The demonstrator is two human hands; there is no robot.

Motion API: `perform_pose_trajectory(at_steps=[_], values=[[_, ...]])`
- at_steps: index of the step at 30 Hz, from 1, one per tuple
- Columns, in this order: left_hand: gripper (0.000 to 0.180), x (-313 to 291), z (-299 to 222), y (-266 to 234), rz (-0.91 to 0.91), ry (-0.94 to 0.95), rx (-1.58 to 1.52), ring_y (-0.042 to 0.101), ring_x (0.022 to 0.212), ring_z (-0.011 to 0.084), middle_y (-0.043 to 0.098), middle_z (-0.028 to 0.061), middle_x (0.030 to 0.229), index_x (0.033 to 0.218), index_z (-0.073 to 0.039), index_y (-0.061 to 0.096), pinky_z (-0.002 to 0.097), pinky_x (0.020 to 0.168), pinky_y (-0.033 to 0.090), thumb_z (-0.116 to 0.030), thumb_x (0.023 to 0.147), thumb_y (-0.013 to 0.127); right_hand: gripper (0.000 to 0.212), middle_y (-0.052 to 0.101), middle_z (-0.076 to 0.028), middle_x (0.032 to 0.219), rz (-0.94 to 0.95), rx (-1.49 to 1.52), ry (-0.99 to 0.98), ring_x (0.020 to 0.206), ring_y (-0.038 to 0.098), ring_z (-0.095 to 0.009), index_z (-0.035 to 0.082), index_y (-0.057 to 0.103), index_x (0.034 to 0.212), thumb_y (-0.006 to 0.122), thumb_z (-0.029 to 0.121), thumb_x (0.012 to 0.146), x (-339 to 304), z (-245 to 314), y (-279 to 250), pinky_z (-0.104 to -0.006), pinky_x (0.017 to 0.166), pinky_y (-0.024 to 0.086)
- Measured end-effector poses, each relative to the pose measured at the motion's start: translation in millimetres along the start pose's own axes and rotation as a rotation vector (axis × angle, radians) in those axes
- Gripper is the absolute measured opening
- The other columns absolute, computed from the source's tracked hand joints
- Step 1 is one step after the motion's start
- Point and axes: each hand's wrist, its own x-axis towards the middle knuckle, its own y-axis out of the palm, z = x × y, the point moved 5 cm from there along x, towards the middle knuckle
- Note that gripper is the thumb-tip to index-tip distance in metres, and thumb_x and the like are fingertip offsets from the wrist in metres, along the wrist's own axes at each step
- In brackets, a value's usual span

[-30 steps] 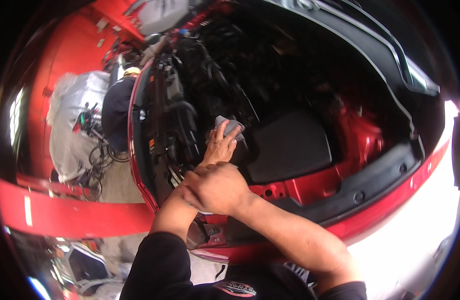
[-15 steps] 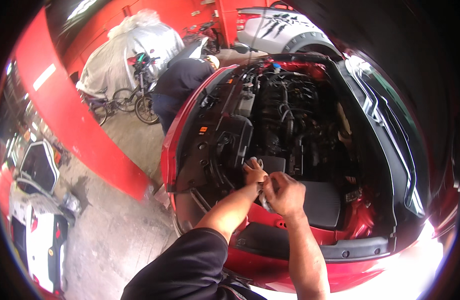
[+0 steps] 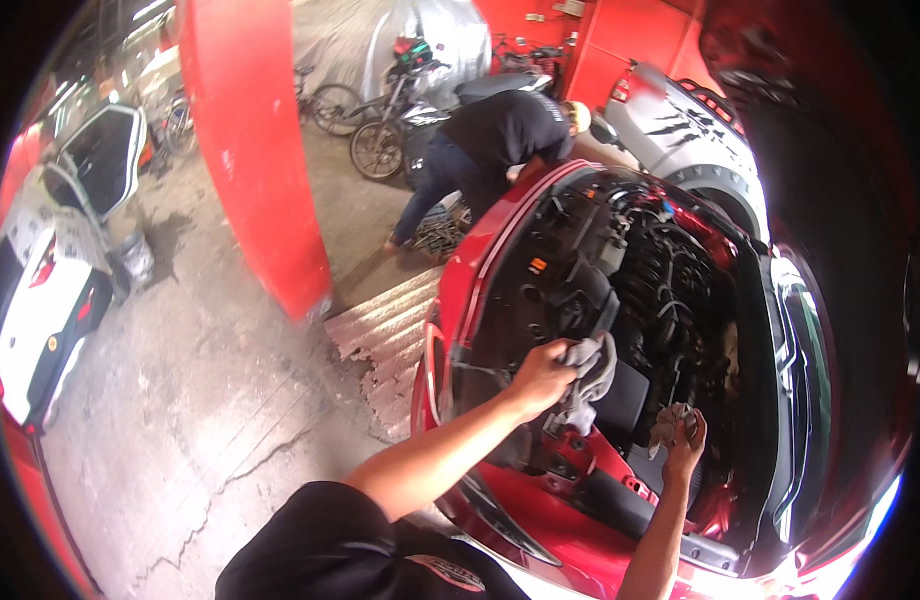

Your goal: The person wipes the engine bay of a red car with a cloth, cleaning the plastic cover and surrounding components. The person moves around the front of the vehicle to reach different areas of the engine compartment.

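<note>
My left hand [image 3: 541, 382] is closed round a crumpled grey cloth [image 3: 592, 378], which hangs down over the near side of the engine bay. To its right, my right hand [image 3: 687, 450] grips a second, smaller bunched grey-beige cloth [image 3: 668, 427] above the dark covers. Beneath both hands lies the open engine bay of a red car, with a black engine [image 3: 670, 280] and a flat black box cover [image 3: 622, 392]. The fingers of my left hand are partly hidden by the cloth.
A co-worker [image 3: 500, 135] in dark clothes bends over at the car's far front corner. A red pillar [image 3: 250, 150] rises on the left. Corrugated sheeting [image 3: 385, 335] lies beside the bumper. Motorbikes stand behind, and a white vehicle [image 3: 690, 140] is at the back right.
My hands were close together over the engine bay and are now apart, each with a cloth. My view has swung left, so the car sits further right.
</note>
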Motion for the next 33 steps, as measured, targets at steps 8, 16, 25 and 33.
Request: perform_pose_trajectory(at_steps=[8,16,25,33], values=[[0.047,-178.1,-50.8,-245.1,-0.290,-0.062,-0.196,0.068,0.096,0.0188,0.069,0.0084,0.109,0.122,0.003,0.064,0.0340,0.091,0.053,0.013,0.078,0.051,0.030,0.066,-0.003,0.100,0.130,0.086,0.154,0.094,0.063,-0.013,0.006,0.065,0.111,0.063,0.034,0.101,-70.4,62.1,191.9,-0.0290,0.082,0.050],[0.052,-222.4,-49.0,-349.8,-0.615,-0.016,-0.388,0.069,0.097,0.0224,0.069,0.0120,0.111,0.125,0.007,0.059,0.0359,0.089,0.056,0.014,0.076,0.044,0.037,0.067,-0.005,0.112,0.160,-0.597,-0.237,0.101,0.063,-0.017,0.001,0.064,0.124,0.067,0.028,0.099,-60.5,38.5,287.2,-0.0322,0.091,0.049],[0.041,-187.3,-110.6,-294.5,-0.312,0.099,0.068,0.065,0.107,0.0220,0.067,0.0132,0.114,0.133,-0.004,0.055,0.0361,0.098,0.051,0.006,0.094,0.051,0.060,0.060,-0.013,0.136,0.736,-0.429,0.212,0.122,0.059,-0.027,0.004,0.050,0.143,0.058,0.047,0.102,-225.9,38.7,403.1,-0.0398,0.102,0.050],[0.026,-174.9,-70.5,-264.7,-0.219,0.191,0.324,0.070,0.103,0.0299,0.069,0.0181,0.110,0.123,-0.002,0.064,0.0381,0.087,0.054,-0.003,0.097,0.062,0.041,0.069,-0.010,0.115,0.325,0.200,0.580,0.104,0.068,-0.023,0.001,0.062,0.126,0.071,0.025,0.095,-277.6,52.7,394.2,-0.0411,0.097,0.053]])
